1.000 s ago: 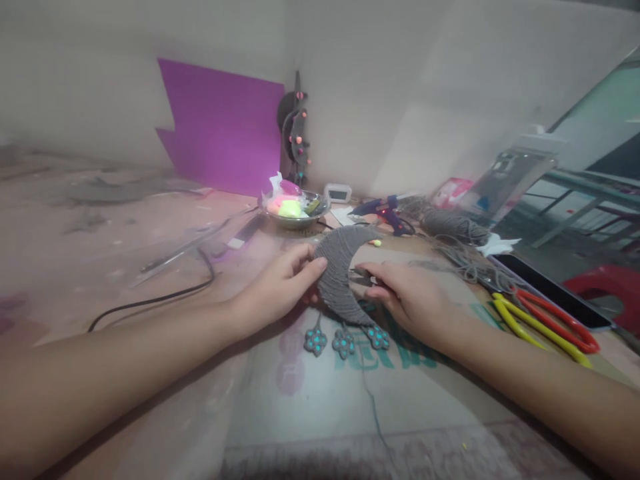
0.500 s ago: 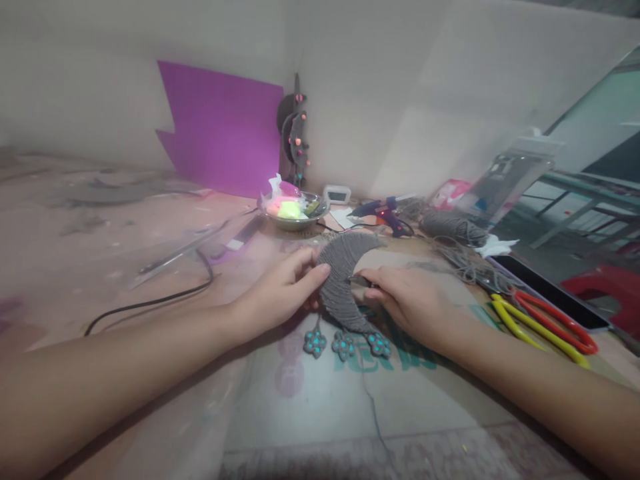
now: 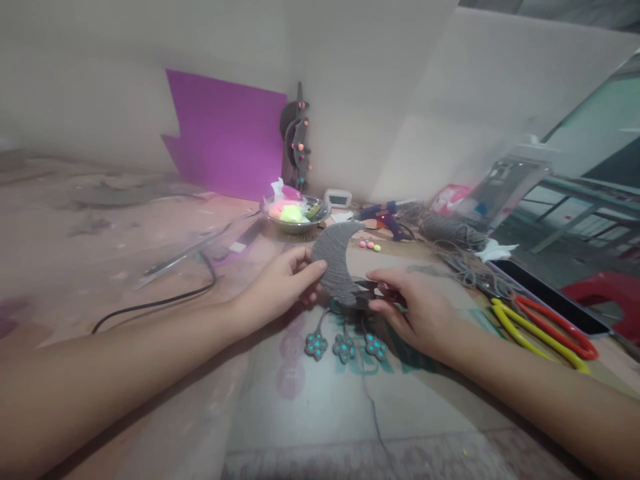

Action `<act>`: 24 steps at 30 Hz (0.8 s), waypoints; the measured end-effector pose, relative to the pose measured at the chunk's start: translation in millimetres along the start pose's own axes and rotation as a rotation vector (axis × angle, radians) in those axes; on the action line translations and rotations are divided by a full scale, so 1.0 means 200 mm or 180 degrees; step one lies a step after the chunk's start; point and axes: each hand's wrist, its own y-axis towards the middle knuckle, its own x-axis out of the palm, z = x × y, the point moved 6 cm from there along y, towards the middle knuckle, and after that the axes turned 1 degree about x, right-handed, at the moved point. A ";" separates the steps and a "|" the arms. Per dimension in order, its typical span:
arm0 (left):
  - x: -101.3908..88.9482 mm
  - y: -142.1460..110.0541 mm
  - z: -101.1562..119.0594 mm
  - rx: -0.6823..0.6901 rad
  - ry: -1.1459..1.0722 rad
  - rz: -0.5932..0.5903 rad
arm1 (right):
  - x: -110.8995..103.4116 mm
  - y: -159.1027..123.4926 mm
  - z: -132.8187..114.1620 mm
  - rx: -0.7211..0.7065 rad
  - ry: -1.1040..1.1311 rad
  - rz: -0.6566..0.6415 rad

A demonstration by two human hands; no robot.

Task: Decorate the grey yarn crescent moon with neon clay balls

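Observation:
A grey yarn-wrapped crescent [image 3: 336, 262] is tilted up off the table, with three small grey flowers with teal dots [image 3: 344, 347] hanging from it on cords. My left hand [image 3: 280, 288] pinches the crescent's left edge between thumb and fingers. My right hand [image 3: 415, 307] grips its lower tip together with a small dark tool, closed around both. A thin grey thread trails from the crescent toward me.
A metal bowl [image 3: 299, 220] of neon clay stands behind the crescent, with a glue gun [image 3: 383, 217] and a ball of grey yarn [image 3: 453, 232] to its right. Red and yellow scissors [image 3: 545, 323] lie right. A black cable [image 3: 160, 300] runs left. A purple sheet [image 3: 227, 137] leans on the wall.
The crescent has been lifted and tipped upright from lying flat. My right hand slid from its inner edge down to the lower tip; the flowers now hang from it.

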 end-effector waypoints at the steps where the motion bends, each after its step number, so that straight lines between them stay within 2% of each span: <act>1: 0.00 0.00 0.00 -0.0008 -0.0011 0.0007 | 0.01 0.00 0.00 0.0029 0.0002 -0.0020; 13: 0.02 -0.01 0.01 0.0159 -0.0143 -0.0200 | 0.01 -0.02 0.07 0.0348 0.0316 -0.0037; 24: 0.05 -0.03 0.03 0.0279 0.0052 -0.0327 | 0.03 -0.02 0.08 0.0304 0.0312 -0.0024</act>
